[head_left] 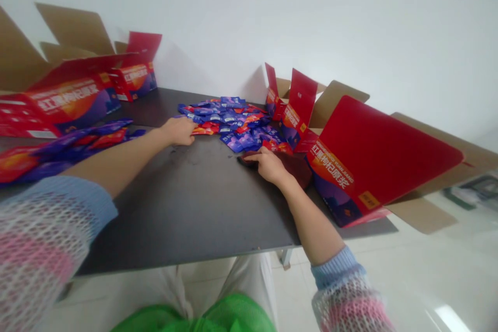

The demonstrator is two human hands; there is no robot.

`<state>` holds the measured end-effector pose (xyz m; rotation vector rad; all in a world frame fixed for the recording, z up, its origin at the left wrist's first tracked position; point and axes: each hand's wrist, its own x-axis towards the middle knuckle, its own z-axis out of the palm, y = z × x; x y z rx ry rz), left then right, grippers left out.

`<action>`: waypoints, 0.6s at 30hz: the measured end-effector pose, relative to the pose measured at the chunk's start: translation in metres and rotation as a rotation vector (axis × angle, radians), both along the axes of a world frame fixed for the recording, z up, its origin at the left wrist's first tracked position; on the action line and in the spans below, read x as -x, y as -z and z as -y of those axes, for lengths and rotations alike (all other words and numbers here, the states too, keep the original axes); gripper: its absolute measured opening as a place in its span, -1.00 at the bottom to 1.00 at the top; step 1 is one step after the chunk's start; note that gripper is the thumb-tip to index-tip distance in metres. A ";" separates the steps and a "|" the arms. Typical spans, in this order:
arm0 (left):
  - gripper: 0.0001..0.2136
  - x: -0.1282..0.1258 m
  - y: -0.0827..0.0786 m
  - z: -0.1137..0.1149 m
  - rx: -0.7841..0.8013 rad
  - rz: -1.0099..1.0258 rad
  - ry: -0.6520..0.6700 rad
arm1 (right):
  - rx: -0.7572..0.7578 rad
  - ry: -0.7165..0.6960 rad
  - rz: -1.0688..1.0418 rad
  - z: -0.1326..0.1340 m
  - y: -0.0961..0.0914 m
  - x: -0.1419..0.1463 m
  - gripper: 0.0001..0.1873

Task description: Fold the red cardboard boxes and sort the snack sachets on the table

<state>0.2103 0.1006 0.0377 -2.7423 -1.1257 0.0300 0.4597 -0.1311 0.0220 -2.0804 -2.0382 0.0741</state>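
Note:
A heap of small blue, purple and red-orange sachets (233, 116) lies on the dark table. My left hand (179, 131) is at its left edge, fingers curled down beside a red-orange sachet (206, 128); whether they grip it is hidden. At the heap's front right, my right hand (269, 165) is closed on a dark brown cloth-like piece (298, 167) with a black edge, held low against the table. The thumb and index finger of this hand point left along the black end. Much of the brown piece lies behind the hand and wrist.
Open red cartons stand on the right, the nearest carton (373, 155) with its flaps spread over the table edge. More open cartons (73, 96) stand on the left. Beside my left forearm lies another row of sachets (78, 148). The table's front edge (187, 260) is close to my lap.

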 end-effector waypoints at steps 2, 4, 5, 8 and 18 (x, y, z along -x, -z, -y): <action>-0.54 -0.004 0.002 -0.003 -0.059 -0.072 0.011 | -0.006 -0.008 0.018 0.000 0.001 0.000 -0.39; -0.60 -0.005 0.000 0.002 -0.114 -0.141 0.026 | -0.013 -0.018 0.039 -0.001 0.001 0.000 -0.40; -0.64 -0.005 -0.001 0.007 -0.143 -0.165 0.033 | -0.022 -0.026 0.045 -0.001 0.002 -0.001 -0.40; -0.73 -0.006 -0.005 0.043 -0.219 -0.205 0.026 | -0.117 -0.043 0.029 -0.004 0.004 0.001 -0.40; -0.65 -0.019 0.021 0.220 -0.105 -0.028 0.054 | -0.431 -0.120 -0.188 -0.009 0.011 0.020 -0.36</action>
